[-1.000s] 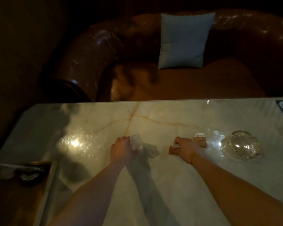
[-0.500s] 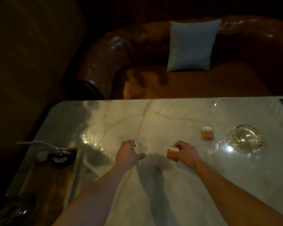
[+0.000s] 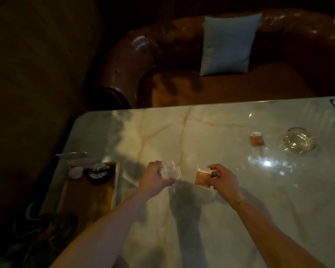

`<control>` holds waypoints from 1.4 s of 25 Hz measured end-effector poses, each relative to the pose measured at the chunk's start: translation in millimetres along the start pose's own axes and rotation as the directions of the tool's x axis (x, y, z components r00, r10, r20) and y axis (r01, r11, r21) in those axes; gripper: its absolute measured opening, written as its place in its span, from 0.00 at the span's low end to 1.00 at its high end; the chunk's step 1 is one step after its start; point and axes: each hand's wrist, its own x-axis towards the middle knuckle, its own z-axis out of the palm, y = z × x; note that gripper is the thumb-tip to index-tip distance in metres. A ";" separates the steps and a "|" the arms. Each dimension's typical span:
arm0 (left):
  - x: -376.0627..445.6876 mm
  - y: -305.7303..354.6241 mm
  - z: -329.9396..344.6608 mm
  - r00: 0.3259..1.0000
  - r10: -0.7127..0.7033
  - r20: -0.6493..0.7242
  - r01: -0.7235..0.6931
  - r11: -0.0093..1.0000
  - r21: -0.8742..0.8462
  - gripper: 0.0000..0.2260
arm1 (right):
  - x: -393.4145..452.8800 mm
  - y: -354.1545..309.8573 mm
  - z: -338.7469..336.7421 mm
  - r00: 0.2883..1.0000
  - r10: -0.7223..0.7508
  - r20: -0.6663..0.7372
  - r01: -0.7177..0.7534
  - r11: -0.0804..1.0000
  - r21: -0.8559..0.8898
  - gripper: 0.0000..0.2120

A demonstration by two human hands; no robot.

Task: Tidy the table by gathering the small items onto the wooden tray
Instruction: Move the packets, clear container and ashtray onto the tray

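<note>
Two small items are being held above a marble table (image 3: pixel 211 219), apparently for carrying to the wooden tray (image 3: pixel 89 198).

A clear plastic packet (image 3: pixel 170 172) is being gripped by the closed fingers of the left hand (image 3: pixel 155 180), while an orange sachet (image 3: pixel 202 177) is being pinched at its white top edge by the right hand (image 3: pixel 222 179); both are being kept clear of the tabletop, probably so that they can be carried together. The tray is lying left of the left hand at the table's end, and a white pebble-like item (image 3: pixel 75 172) and a dark bowl (image 3: pixel 99 174) are already resting at its far end, leaving its near part free. A second orange sachet (image 3: pixel 256 139) and a glass ashtray (image 3: pixel 299 140) are being left well to the right of the right hand, the sachet evidently awaiting a later trip.
</note>
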 end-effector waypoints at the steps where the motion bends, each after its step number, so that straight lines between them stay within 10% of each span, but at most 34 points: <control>1: -5.2 -4.9 -8.1 1.000 0.018 0.017 -0.018 1.000 -0.007 0.23 | -9.9 -2.0 10.7 1.000 0.007 -0.021 -0.006 1.000 0.024 0.14; 11: -48.3 -66.3 -76.4 0.992 0.063 0.108 -0.074 0.992 0.100 0.30 | -80.2 -24.2 97.4 0.995 0.013 -0.103 0.000 0.991 0.132 0.15; 35: -110.4 -116.1 -226.6 0.993 -0.109 0.041 0.108 0.994 0.031 0.18 | -105.0 -92.5 188.6 0.952 -0.150 0.267 0.118 0.984 0.132 0.12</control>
